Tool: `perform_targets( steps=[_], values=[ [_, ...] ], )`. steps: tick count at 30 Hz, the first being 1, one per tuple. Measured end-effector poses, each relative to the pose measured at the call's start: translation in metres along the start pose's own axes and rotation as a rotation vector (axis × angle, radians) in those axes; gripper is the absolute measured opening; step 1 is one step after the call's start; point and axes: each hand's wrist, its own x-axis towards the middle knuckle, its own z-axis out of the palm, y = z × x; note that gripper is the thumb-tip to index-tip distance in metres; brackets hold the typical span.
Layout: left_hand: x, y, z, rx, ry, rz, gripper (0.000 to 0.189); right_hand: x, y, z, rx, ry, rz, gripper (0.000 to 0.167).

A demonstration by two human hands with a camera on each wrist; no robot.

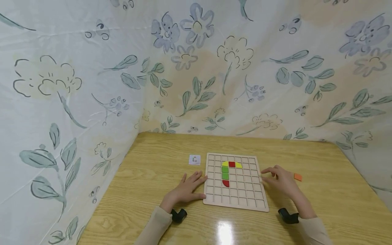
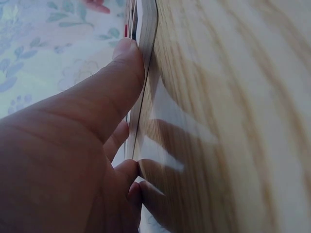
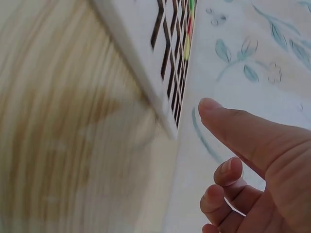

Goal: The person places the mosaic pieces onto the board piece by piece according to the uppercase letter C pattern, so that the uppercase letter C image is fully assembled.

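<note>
A wooden grid board (image 1: 245, 195) lies on the table. Set in its cells are a red square (image 1: 231, 164) between two yellow rounded pieces (image 1: 239, 165), two green squares (image 1: 225, 169) below the left one, and a red rounded piece (image 1: 226, 183) under those. My left hand (image 1: 185, 190) rests on the table with fingers spread, thumb and fingertips at the board's left edge. Beside the right edge is my right hand (image 1: 282, 180), its fingers loosely bent. In the right wrist view the thumb (image 3: 233, 124) stands apart from the fingers, with nothing between them.
An orange square (image 1: 298, 177) lies on the table to the right of my right hand. A small printed card (image 1: 194, 159) sits left of the board's far corner. Floral cloth (image 1: 190, 85) hangs behind and beside the wooden table (image 1: 162, 146).
</note>
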Motion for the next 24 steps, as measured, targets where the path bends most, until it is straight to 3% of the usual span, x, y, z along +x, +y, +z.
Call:
perform_targets(
  steps=[2, 9, 19, 24],
  values=[
    [0.000, 0.000, 0.000, -0.001, 0.002, 0.001, 0.073, -0.002, 0.007, -0.003, 0.023, -0.002, 0.007, 0.020],
    [0.000, 0.001, 0.000, 0.001, 0.005, -0.003, 0.073, -0.009, 0.028, -0.016, -0.094, 0.010, 0.085, 0.021],
    [0.000, 0.000, 0.002, 0.005, 0.009, 0.000, 0.073, -0.020, 0.056, -0.034, -0.080, -0.063, 0.218, 0.029],
    [0.001, 0.000, 0.002, 0.007, 0.015, 0.005, 0.073, -0.027, 0.070, -0.041, -0.073, -0.057, 0.254, 0.032]
  ],
)
